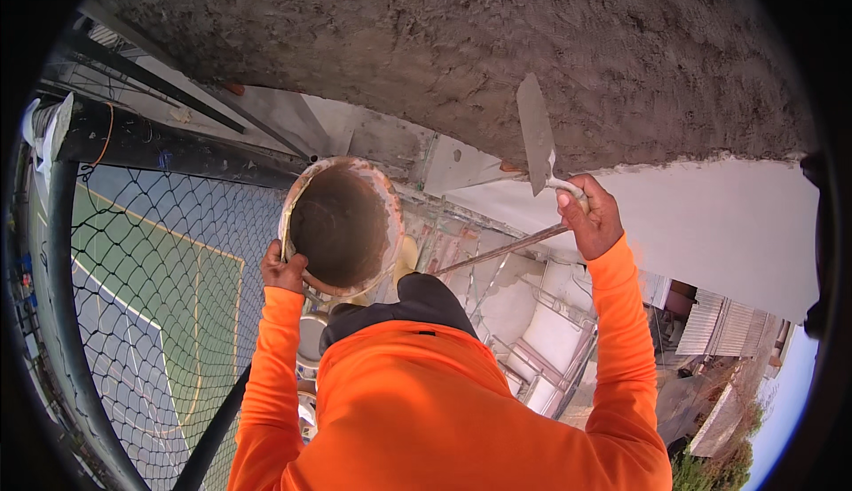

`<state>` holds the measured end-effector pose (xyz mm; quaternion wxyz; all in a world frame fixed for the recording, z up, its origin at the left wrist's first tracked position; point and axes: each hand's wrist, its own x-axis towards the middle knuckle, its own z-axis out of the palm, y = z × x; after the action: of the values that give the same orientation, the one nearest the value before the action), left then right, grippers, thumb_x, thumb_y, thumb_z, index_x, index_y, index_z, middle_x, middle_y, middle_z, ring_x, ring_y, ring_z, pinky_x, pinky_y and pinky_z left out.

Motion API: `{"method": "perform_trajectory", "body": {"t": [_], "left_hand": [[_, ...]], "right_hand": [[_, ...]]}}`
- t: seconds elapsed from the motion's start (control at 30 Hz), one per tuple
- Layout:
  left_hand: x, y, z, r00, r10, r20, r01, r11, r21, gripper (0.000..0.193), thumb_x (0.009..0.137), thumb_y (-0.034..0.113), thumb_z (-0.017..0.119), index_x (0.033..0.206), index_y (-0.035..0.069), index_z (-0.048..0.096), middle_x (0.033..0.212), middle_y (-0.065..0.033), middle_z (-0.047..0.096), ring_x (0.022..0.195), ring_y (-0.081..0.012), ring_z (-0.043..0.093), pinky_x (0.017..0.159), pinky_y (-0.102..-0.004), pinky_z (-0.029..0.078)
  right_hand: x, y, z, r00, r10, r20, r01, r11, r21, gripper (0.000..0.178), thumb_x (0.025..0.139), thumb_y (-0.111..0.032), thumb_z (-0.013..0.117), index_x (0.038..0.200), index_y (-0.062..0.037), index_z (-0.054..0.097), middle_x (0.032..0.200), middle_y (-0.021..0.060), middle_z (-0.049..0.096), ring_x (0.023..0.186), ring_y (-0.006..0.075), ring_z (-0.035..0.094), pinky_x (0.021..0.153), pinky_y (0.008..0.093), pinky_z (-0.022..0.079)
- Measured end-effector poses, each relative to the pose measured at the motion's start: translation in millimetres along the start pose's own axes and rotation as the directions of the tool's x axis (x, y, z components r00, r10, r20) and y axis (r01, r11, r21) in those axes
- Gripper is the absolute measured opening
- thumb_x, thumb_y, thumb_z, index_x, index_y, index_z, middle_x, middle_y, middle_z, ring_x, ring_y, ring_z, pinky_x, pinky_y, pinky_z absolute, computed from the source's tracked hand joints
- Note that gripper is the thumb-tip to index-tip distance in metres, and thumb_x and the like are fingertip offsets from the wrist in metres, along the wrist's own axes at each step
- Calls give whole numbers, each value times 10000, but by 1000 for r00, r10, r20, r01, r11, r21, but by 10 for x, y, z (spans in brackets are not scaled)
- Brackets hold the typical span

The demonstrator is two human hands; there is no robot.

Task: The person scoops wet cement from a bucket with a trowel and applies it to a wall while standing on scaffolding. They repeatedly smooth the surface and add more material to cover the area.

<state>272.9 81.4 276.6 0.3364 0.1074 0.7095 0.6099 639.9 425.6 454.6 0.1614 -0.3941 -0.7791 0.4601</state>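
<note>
My left hand is closed on the near left rim of a round, mortar-smeared bucket, thumb over the edge. Grey wet mortar lies inside it. On the right, my right hand grips the handle of a trowel, its long grey blade pointing up and away from me. The blade is in front of a wall coated in rough, dark grey mortar; whether it touches the wall I cannot tell. Both arms are in orange sleeves.
A chain-link fence with a dark pipe frame stands on the left, a green court beyond it. A thin pole slants past my right hand. Boards and debris lie far below. Corrugated roofing shows at lower right.
</note>
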Motion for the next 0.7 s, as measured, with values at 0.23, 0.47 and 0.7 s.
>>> {"method": "perform_trajectory", "body": {"t": [0.23, 0.47, 0.7], "left_hand": [[44, 400, 276, 977, 119, 176, -140, 984, 108, 129, 740, -34, 626, 821, 39, 557, 747, 43, 514, 678, -65, 443, 594, -260, 410], [-158, 802, 199, 894, 274, 354, -330, 938, 109, 128, 741, -18, 626, 805, 35, 529, 754, 27, 493, 708, -70, 436, 616, -260, 400], [-266, 774, 48, 836, 313, 452, -417, 896, 152, 137, 747, -25, 610, 875, 14, 581, 770, 18, 531, 699, -73, 460, 609, -255, 410]], "right_hand": [[-534, 142, 1476, 949, 111, 294, 70, 836, -544, 315, 947, -291, 631, 1079, -12, 569, 1012, 225, 682, 889, 421, 651, 772, 495, 518], [-82, 91, 2247, 964, 74, 254, 180, 520, -835, 205, 938, -200, 553, 1062, -41, 589, 1008, 174, 639, 908, 361, 689, 754, 479, 556], [23, -48, 3185, 990, -89, 107, 132, 366, -921, 244, 920, -228, 545, 1053, -55, 654, 972, 138, 638, 878, 296, 667, 703, 424, 540]]}}
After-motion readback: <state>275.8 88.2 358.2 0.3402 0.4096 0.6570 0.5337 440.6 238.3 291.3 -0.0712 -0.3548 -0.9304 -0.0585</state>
